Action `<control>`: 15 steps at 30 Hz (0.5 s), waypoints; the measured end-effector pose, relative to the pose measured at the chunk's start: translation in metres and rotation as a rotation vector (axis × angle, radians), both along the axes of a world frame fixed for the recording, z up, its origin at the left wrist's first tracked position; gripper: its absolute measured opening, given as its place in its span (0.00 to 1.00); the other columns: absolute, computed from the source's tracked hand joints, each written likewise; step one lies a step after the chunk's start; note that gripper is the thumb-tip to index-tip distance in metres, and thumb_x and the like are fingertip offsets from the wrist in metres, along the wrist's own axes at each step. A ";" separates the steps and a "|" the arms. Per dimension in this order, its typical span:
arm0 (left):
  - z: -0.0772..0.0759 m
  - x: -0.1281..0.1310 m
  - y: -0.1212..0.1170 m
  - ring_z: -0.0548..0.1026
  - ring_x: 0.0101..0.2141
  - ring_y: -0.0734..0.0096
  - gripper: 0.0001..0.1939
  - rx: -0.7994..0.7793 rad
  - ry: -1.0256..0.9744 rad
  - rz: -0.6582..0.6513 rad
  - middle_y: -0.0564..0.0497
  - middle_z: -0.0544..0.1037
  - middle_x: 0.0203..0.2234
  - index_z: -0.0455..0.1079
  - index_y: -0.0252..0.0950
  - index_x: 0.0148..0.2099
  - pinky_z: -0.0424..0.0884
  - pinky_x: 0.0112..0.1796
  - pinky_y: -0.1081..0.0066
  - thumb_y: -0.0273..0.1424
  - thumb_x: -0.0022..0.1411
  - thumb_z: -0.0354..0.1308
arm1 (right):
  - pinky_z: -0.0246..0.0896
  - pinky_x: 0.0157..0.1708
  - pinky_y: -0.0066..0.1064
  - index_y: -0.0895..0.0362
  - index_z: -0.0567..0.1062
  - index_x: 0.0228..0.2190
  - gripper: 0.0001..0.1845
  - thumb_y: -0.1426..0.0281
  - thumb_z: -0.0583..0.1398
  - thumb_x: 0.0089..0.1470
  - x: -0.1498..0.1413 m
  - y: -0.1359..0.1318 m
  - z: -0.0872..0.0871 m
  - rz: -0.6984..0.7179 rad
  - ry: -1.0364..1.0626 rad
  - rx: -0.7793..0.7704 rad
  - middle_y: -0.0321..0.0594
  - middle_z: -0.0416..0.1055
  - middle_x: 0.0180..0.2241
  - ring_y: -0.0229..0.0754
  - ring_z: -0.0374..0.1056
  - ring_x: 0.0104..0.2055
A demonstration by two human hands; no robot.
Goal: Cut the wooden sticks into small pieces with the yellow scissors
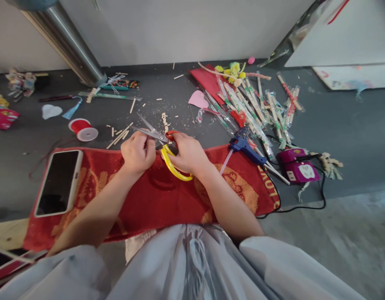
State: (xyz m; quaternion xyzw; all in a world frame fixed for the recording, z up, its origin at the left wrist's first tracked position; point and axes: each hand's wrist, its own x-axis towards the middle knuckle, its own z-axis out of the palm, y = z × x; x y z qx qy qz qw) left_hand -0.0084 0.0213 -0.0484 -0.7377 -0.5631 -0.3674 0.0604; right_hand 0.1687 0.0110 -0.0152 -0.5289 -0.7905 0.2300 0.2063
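Note:
My right hand grips the scissors, which have one yellow and one orange handle loop. Their blades are spread apart and point to the upper left, toward my left hand. That hand is closed, its fingers curled beside the lower blade; what they hold, if anything, is hidden. Beyond the scissors lies a row of short cut stick pieces with crumbs around it. Longer thin sticks rest just past my left hand. Both forearms cross a red towel.
A phone lies on the towel's left end, near a red ribbon spool. To the right are a blue glue gun with a black cord, wrapped chopsticks and a purple box. A metal post stands back left.

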 end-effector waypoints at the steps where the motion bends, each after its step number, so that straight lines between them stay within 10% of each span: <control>1: -0.001 -0.001 0.000 0.74 0.29 0.68 0.11 0.008 0.000 -0.003 0.47 0.76 0.27 0.69 0.37 0.34 0.66 0.30 0.69 0.33 0.63 0.46 | 0.64 0.51 0.41 0.60 0.71 0.49 0.24 0.58 0.59 0.55 0.000 0.000 0.000 0.007 0.007 0.005 0.51 0.74 0.48 0.51 0.71 0.51; 15: 0.003 0.010 0.000 0.74 0.30 0.70 0.17 -0.215 -0.193 -0.103 0.50 0.77 0.28 0.69 0.38 0.38 0.70 0.33 0.70 0.36 0.71 0.41 | 0.59 0.56 0.44 0.65 0.68 0.48 0.33 0.49 0.57 0.55 0.000 0.003 -0.011 -0.038 -0.022 0.129 0.58 0.71 0.48 0.55 0.67 0.52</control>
